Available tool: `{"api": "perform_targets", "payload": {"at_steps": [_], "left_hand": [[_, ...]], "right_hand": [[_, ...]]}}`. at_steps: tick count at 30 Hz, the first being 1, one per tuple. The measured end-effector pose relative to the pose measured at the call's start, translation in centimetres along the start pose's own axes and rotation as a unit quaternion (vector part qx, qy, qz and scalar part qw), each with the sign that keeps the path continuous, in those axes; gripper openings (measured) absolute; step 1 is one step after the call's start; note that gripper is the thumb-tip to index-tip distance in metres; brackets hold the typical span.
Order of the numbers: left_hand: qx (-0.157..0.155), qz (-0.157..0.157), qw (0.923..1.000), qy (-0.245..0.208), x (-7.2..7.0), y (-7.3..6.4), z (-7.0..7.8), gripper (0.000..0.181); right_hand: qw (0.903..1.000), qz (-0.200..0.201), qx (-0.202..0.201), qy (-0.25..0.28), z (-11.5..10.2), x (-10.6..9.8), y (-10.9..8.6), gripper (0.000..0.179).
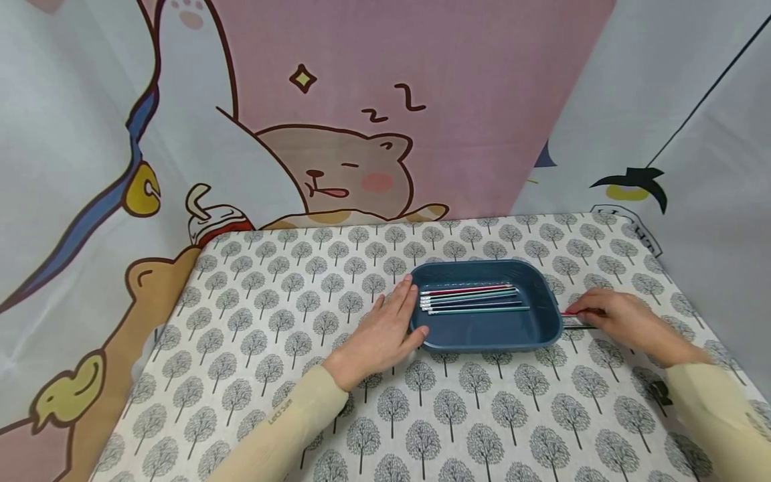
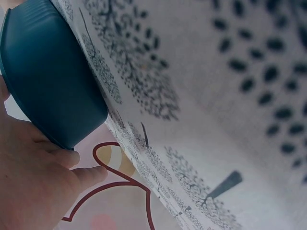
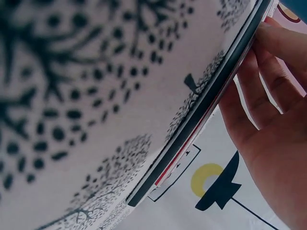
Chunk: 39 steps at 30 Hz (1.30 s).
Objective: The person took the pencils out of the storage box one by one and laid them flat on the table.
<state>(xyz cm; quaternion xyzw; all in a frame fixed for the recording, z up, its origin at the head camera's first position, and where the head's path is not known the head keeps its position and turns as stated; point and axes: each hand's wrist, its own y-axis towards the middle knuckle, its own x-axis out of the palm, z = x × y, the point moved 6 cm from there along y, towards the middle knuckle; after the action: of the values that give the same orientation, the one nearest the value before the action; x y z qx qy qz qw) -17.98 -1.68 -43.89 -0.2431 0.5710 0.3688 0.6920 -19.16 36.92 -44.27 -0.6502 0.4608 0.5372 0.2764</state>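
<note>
A blue plastic tray [image 1: 476, 338] stands on the table with several pencils [image 1: 472, 299] lying side by side inside, their white ends toward the left. My left hand [image 1: 385, 325] rests against the tray's left end, fingers straight along the wall and thumb at the rim. The left wrist view shows that hand [image 2: 38, 177] beside the tray's outer wall [image 2: 53, 72]. Just right of the tray, my right hand [image 1: 623, 321] pinches a red pencil [image 1: 567, 314] at the fingertips. In the right wrist view, a dark pencil [image 3: 177, 134] lies along the cloth below that hand [image 3: 273, 129].
A white cloth [image 1: 337, 335] printed with grey trees covers the table. Behind it hangs a curtain [image 1: 476, 107] with a sleeping cartoon bear. A small black object [image 1: 660, 392] shows by the right sleeve [image 1: 717, 408].
</note>
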Motion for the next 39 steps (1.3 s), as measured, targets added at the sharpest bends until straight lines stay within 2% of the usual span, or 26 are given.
{"api": "perform_targets", "payload": {"at_steps": [14, 21, 25, 29, 33, 39], "left_hand": [[-0.001, -0.001, 1.0, 0.002, -0.2, 0.0, 0.2, 0.078], [0.0, -0.001, 1.0, -0.003, -0.2, 0.0, 0.2, 0.078], [0.002, 0.0, 1.0, -0.002, -0.2, -0.1, 0.1, 0.078], [0.001, -0.002, 1.0, -0.003, -0.1, -0.1, 0.1, 0.078], [0.002, -0.001, 1.0, -0.003, -0.1, -0.1, 0.1, 0.078], [0.002, 0.002, 1.0, -0.002, -0.2, -0.1, 0.1, 0.078]], "right_hand": [[0.9997, -0.009, 0.015, 0.015, -0.1, 0.1, -0.1, 0.024], [0.9972, -0.018, 0.055, 0.048, -0.2, -1.3, -0.7, 0.028], [0.9963, 0.006, 0.071, 0.047, -0.9, -3.0, -0.9, 0.033], [0.9946, 0.045, 0.074, 0.058, -2.3, -4.8, -0.8, 0.037], [0.992, 0.084, 0.055, 0.076, -4.5, -6.1, -0.4, 0.043], [0.9871, 0.118, 0.022, 0.106, -7.6, -6.5, 0.5, 0.055]]}}
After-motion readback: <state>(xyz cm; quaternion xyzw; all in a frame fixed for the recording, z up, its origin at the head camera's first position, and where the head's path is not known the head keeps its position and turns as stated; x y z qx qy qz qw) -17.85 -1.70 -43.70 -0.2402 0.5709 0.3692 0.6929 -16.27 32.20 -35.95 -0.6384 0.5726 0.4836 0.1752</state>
